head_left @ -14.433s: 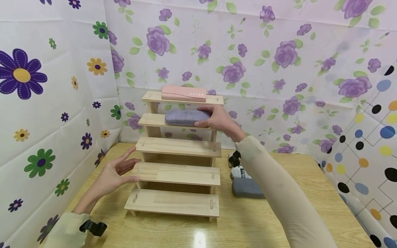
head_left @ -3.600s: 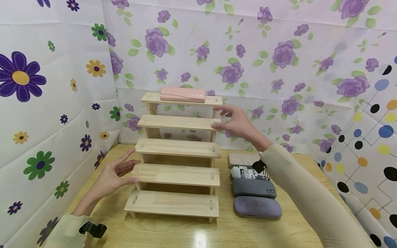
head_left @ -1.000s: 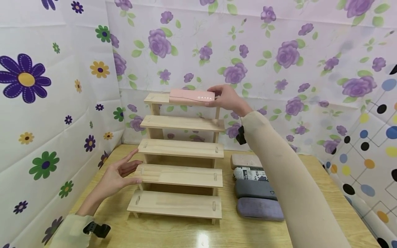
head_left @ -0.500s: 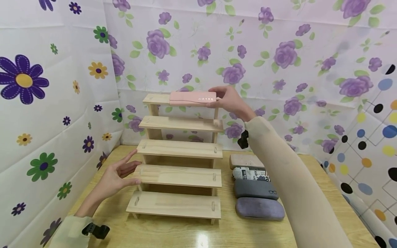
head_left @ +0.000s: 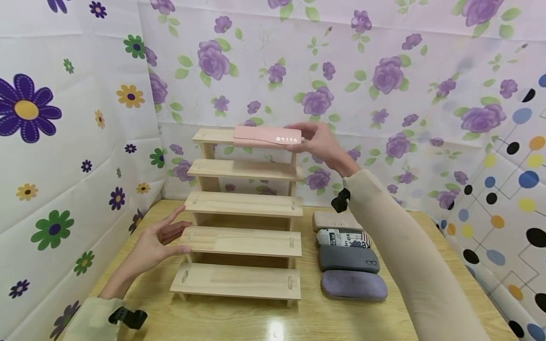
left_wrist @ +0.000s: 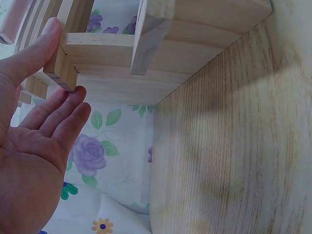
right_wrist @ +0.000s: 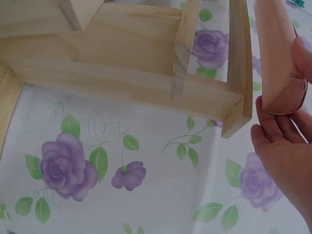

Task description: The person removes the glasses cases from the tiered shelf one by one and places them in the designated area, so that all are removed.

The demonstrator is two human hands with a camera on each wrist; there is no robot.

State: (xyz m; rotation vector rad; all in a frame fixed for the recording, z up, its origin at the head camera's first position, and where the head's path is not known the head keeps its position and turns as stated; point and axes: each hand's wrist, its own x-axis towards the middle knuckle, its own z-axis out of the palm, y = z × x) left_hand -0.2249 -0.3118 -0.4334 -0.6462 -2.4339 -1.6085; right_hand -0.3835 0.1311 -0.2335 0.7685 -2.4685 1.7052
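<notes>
A pink glasses case [head_left: 266,137] with small white lettering is gripped at its right end by my right hand [head_left: 322,148], thumb in front and fingers behind. In the right wrist view, a gap shows between the pink case and the top board [right_wrist: 239,68]. The five-step wooden rack [head_left: 243,203] stands on the table. My left hand [head_left: 153,246] is at its left side, thumb and fingers spread, fingertips touching the board ends. The left wrist view shows the thumb [left_wrist: 48,29] against one board end and fingertips under its edge.
Right of the rack, a row of cases lies on the wood-grain table [head_left: 204,322]: a beige case [head_left: 334,220], a newsprint-patterned case [head_left: 343,238], a grey case [head_left: 349,258] with a glasses drawing, and a purple case [head_left: 354,285]. Flowered cloth [head_left: 256,61] stands behind.
The purple case went from the second shelf to the table, in front of the grey one. My right hand then gripped the pink case and shifted it right and forward off the top board.
</notes>
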